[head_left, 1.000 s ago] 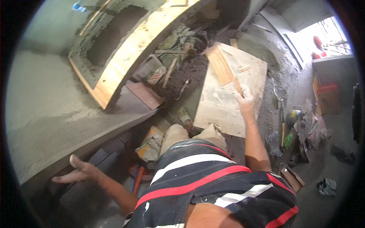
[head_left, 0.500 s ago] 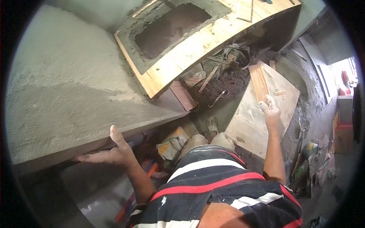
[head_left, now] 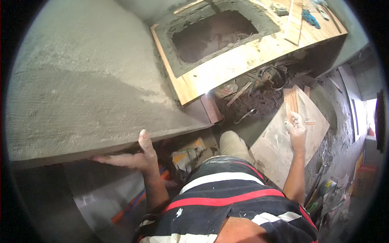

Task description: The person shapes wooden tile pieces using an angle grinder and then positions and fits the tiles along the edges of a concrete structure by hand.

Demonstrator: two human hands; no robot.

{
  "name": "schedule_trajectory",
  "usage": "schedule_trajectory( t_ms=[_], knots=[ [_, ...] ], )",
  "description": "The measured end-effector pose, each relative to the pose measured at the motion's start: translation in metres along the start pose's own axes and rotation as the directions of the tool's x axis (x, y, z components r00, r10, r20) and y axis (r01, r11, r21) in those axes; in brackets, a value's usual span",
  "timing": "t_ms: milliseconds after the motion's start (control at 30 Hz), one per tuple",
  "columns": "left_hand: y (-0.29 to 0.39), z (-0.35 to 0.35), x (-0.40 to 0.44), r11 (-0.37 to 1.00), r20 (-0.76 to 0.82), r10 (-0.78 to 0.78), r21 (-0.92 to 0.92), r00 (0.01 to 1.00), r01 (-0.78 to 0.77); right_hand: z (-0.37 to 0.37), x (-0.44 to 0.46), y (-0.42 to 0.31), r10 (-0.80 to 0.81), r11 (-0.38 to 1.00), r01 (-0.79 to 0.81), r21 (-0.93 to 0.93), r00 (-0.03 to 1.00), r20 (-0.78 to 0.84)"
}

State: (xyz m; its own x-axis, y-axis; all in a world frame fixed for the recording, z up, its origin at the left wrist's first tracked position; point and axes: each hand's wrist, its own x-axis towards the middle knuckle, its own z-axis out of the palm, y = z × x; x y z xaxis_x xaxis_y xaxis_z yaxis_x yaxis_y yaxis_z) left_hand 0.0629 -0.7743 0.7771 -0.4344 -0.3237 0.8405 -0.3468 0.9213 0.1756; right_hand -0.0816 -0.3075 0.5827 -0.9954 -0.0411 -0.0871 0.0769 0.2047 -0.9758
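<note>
My left hand (head_left: pixel 129 159), dusted pale at the fingertips, is spread with the thumb up. It sits at the front edge of the grey cement-covered slab (head_left: pixel 85 109), its long fingers just below that edge; contact cannot be made out. My right hand (head_left: pixel 298 124), coated in whitish dust, is raised with loosely curled fingers, thumb apart from them. It appears empty. Behind it a narrow wooden strip (head_left: pixel 290 99) lies on a large pale board (head_left: pixel 275 141), its lower end hidden by the hand.
A plywood top (head_left: pixel 227 60) has a cement-rimmed rectangular opening (head_left: pixel 214 34). On it lie a wood piece (head_left: pixel 295 24) and a blue cloth-like item (head_left: pixel 310 19). Below are a bucket (head_left: pixel 277 79), a reddish-brown block (head_left: pixel 211 109) and rubble. Bags (head_left: pixel 188 154) lie under the slab.
The view has shifted, so the plywood top and board appear farther right and lower. My right hand has moved up along the strip, its fingers more curled. My left hand remains spread by the slab edge.
</note>
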Motion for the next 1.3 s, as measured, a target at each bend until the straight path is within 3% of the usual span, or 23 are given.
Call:
schedule_trajectory(
  t_ms=[67, 100, 133, 167, 200, 233, 300, 367, 467, 533, 600, 667, 700, 767, 833, 900, 1000, 1067, 1100, 1167, 1300],
  knots=[
    [0.001, 0.001, 0.001, 0.987, -0.005, -0.006, -0.163, 1.000, 0.005, 0.007, 0.012, -0.017, -0.018, 1.000, 0.019, -0.014, 0.999, 0.048],
    [-0.004, -0.001, -0.001, 0.989, 0.000, -0.012, -0.149, 1.000, 0.011, 0.010, 0.025, -0.031, -0.057, 0.998, 0.058, -0.026, 0.996, 0.068],
    [-0.010, 0.001, -0.004, 0.994, 0.002, 0.025, -0.109, 1.000, -0.025, 0.024, 0.033, -0.069, 0.053, 0.998, -0.049, -0.032, 0.993, 0.107],
    [-0.014, 0.003, -0.006, 0.996, 0.004, 0.059, -0.071, 0.998, -0.059, 0.038, 0.047, -0.087, 0.049, 0.998, -0.045, -0.037, 0.992, 0.116],
    [-0.012, 0.003, -0.006, 0.997, 0.000, 0.047, -0.063, 0.999, -0.047, 0.051, 0.065, -0.102, -0.238, 0.941, 0.271, -0.201, 0.956, 0.173],
    [-0.010, 0.004, -0.004, 0.997, -0.014, 0.040, -0.066, 0.999, -0.041, 0.067, 0.085, -0.114, -0.491, 0.759, 0.562, -0.328, 0.826, 0.276],
    [-0.010, 0.004, -0.006, 0.999, -0.026, 0.014, -0.051, 1.000, -0.015, 0.107, 0.122, -0.134, -0.435, 0.863, 0.473, -0.178, 0.875, 0.215],
    [-0.014, 0.003, -0.005, 0.999, -0.032, 0.038, -0.027, 0.999, -0.039, 0.139, 0.161, -0.158, -0.401, 0.855, 0.476, -0.207, 0.858, 0.321],
    [0.002, 0.008, 0.008, 0.996, -0.024, 0.033, -0.077, 0.999, -0.035, 0.192, 0.230, -0.169, -0.552, 0.669, 0.704, -0.237, 0.685, 0.476],
    [-0.022, -0.001, -0.012, 1.000, 0.055, -0.002, -0.025, 0.998, 0.003, 0.228, 0.268, -0.178, -0.593, 0.704, 0.701, -0.115, 0.669, 0.448],
    [-0.060, -0.011, -0.059, 0.988, 0.003, -0.151, 0.005, 0.988, 0.151, 0.262, 0.301, -0.188, -0.548, 0.737, 0.668, -0.105, 0.681, 0.486],
    [-0.017, 0.004, -0.036, 0.987, -0.074, -0.148, 0.048, 0.986, 0.152, 0.285, 0.341, -0.189, -0.502, 0.771, 0.630, -0.098, 0.695, 0.515],
    [-0.001, 0.010, -0.026, 0.988, -0.148, -0.121, 0.082, 0.982, 0.134, 0.297, 0.360, -0.187, -0.477, 0.721, 0.668, -0.181, 0.669, 0.570],
    [0.001, 0.000, -0.041, 0.974, -0.125, -0.181, 0.117, 0.976, 0.195, 0.329, 0.401, -0.189, -0.466, 0.643, 0.728, -0.237, 0.617, 0.634],
    [0.011, -0.010, -0.060, 0.905, -0.066, -0.408, 0.101, 0.911, 0.413, 0.357, 0.434, -0.185, -0.480, 0.532, 0.794, -0.294, 0.569, 0.668],
    [0.033, -0.010, -0.066, 0.842, -0.129, -0.509, 0.130, 0.851, 0.523, 0.390, 0.465, -0.187, -0.458, 0.505, 0.814, -0.287, 0.535, 0.710],
    [0.090, -0.001, -0.044, 0.800, -0.378, -0.389, 0.314, 0.840, 0.512, 0.433, 0.492, -0.200, -0.458, 0.432, 0.853, -0.292, 0.487, 0.744],
    [0.135, 0.004, -0.043, 0.784, -0.387, -0.358, 0.371, 0.850, 0.498, 0.463, 0.509, -0.200, -0.500, 0.377, 0.882, -0.283, 0.451, 0.739],
    [0.156, 0.008, -0.047, 0.797, -0.270, -0.433, 0.332, 0.860, 0.505, 0.476, 0.518, -0.201, -0.544, 0.330, 0.899, -0.287, 0.429, 0.721],
    [0.181, 0.021, -0.040, 0.777, 0.170, -0.628, 0.084, 0.760, 0.623, 0.493, 0.526, -0.213, -0.500, 0.348, 0.890, -0.296, 0.443, 0.744],
    [0.157, 0.133, 0.038, 0.770, 0.431, -0.596, 0.064, 0.678, 0.635, 0.516, 0.542, -0.224, -0.430, 0.330, 0.885, -0.329, 0.451, 0.782]
  ],
)
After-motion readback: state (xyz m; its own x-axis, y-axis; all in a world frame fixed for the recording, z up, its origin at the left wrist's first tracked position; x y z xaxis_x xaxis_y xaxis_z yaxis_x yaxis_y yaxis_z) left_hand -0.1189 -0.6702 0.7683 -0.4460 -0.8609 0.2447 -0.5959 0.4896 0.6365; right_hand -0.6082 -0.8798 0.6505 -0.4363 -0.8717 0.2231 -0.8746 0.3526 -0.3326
